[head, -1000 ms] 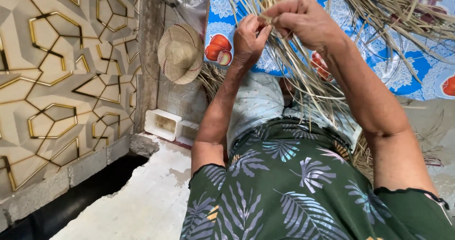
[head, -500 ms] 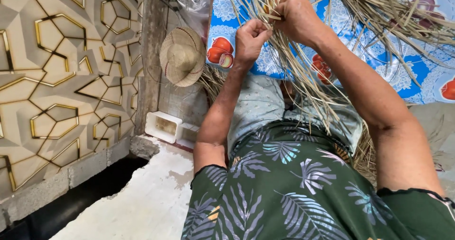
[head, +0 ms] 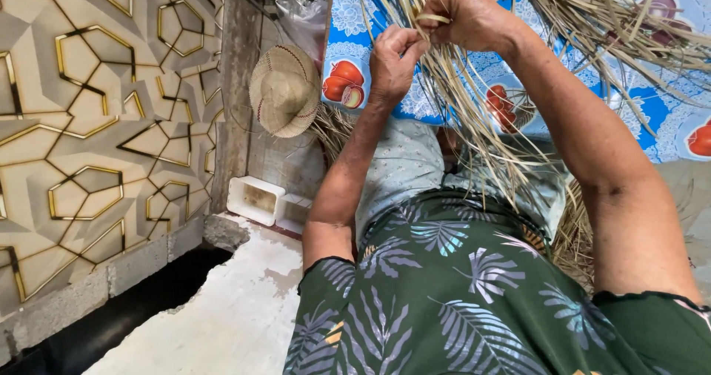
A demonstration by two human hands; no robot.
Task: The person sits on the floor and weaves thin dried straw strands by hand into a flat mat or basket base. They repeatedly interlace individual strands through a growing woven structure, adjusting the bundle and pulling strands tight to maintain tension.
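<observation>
A geometric gold-lined wall panel (head: pixel 89 123) stands left; a straw hat (head: pixel 285 90) hangs (beside fruit-printed blue cloth (head: pixel 355 57)) above rough concrete floor (head: pixel 222 323).

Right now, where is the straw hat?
In the head view, the straw hat hangs on the wall at upper left of centre, left of the left hand and the fruit-print cloth, above two white trays.

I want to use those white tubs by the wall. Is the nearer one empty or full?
Apparently empty: the white tub sits open side up on the floor, and its pale inner walls and bottom show, with nothing visible inside.
</observation>
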